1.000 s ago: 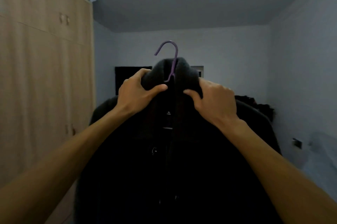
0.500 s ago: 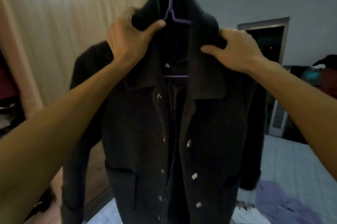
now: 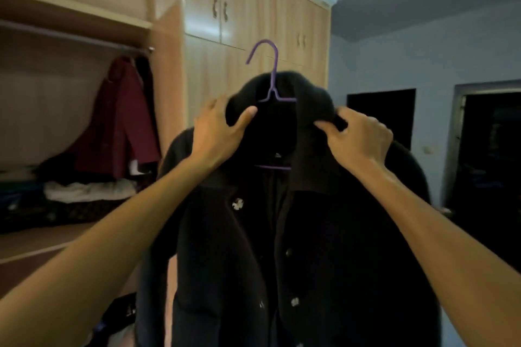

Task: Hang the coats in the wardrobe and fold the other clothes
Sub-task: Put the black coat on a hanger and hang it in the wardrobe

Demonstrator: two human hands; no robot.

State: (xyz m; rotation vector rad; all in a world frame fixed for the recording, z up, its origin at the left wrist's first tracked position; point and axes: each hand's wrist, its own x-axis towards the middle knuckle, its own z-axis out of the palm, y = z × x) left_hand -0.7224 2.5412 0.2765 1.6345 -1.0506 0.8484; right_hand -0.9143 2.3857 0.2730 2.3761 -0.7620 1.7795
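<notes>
The person holds a black coat (image 3: pixel 296 248) up at chest height, already threaded on a purple wire hanger (image 3: pixel 272 75) whose hook stands free above the collar. Both hands are closed on the collar rather than on the hook. The left hand (image 3: pixel 220 132) wraps the collar's left side with its thumb laid across the front, and the right hand (image 3: pixel 358 138) pinches a fold of the collar's right side between thumb and curled fingers. This grip likely serves to seat the heavy fabric squarely on the hanger's shoulders so that it does not slide off once hung. The coat hangs between the two forearms, its buttoned front facing the person and its sleeves drooping at either side. The wardrobe (image 3: pixel 253 8) stands to the left with one door (image 3: pixel 169 78) swung open. Inside, a rail (image 3: pixel 73 37) runs under the top shelf and carries a maroon coat (image 3: pixel 121 121) at its right end, above a heap of piled clothes (image 3: pixel 87 191). The black coat is well apart from that rail, to its right and lower, so the hanging step is judged not yet done.
</notes>
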